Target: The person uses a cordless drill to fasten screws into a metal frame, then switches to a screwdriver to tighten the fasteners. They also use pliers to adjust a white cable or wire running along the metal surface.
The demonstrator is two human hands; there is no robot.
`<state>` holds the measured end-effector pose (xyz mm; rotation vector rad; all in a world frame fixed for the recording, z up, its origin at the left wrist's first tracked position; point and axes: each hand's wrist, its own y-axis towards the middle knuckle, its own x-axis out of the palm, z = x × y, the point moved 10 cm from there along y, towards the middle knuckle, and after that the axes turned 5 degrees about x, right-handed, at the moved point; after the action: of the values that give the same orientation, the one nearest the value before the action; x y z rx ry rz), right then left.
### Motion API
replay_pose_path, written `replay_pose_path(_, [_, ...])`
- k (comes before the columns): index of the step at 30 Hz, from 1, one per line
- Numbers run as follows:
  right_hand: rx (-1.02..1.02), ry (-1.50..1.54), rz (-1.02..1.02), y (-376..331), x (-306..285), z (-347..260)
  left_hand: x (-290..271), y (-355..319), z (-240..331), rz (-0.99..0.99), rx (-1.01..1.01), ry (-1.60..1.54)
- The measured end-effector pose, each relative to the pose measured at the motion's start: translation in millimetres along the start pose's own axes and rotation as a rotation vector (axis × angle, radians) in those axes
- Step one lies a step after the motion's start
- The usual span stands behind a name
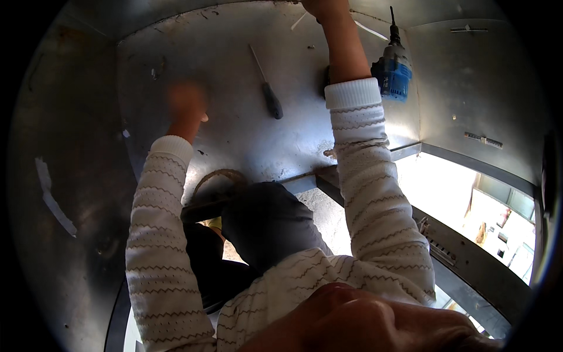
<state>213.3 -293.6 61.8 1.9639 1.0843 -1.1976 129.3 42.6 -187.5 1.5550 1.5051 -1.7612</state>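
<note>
Both arms, in cream knitted sleeves with a zigzag pattern, reach away from the person across a dull grey sheet-metal panel (234,53) that forms the inner face of a metal enclosure. The left hand (187,104) is smeared by motion blur just above its cuff, over bare metal on the left. It looks loosely bunched, but I cannot tell whether the fingers are spread or closed, and nothing shows in it. The right hand (324,7) is at the far edge of the panel and is cut by the top of the frame, so its fingers cannot be read either. Between the two arms lies a screwdriver (268,94), thin shaft pointing far-left and dark handle nearer. It sits apart from both hands, and the left hand is the closer one. Just to the right of the right forearm, near the cuff, lies a blue power drill (393,70) with its bit pointing to the far side. The screwdriver is probably light and rigid and may roll or slide on the smooth sheet, so the dark handle is the place to grip it. The drill looks much heavier and stiff, best taken around its blue body or grip, away from the pointed bit. A dark-clad knee (267,226) sits near, below the panel's edge, and a bright opening (440,188) shows to the right.
</note>
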Motion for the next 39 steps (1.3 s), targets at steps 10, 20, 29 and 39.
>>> replay_pose_path(10, [0.011,0.916,-0.479,-14.7,40.7,31.6,-44.5,-24.5,8.5,-0.115,-0.001,0.02])
replay_pose_path(20, [-0.1,1.699,-0.866,-23.6,14.4,-26.4,-10.3,-5.5,-1.6,0.022,-0.083,-0.038])
replay_pose_path(29, [-0.045,1.869,-1.014,-0.3,34.4,-5.3,-20.9,-12.8,3.3,-0.186,-0.064,-0.004])
replay_pose_path(39, [-0.004,0.132,-0.031,-10.1,-9.2,-4.0,-35.3,-17.5,7.4,0.074,0.01,0.013])
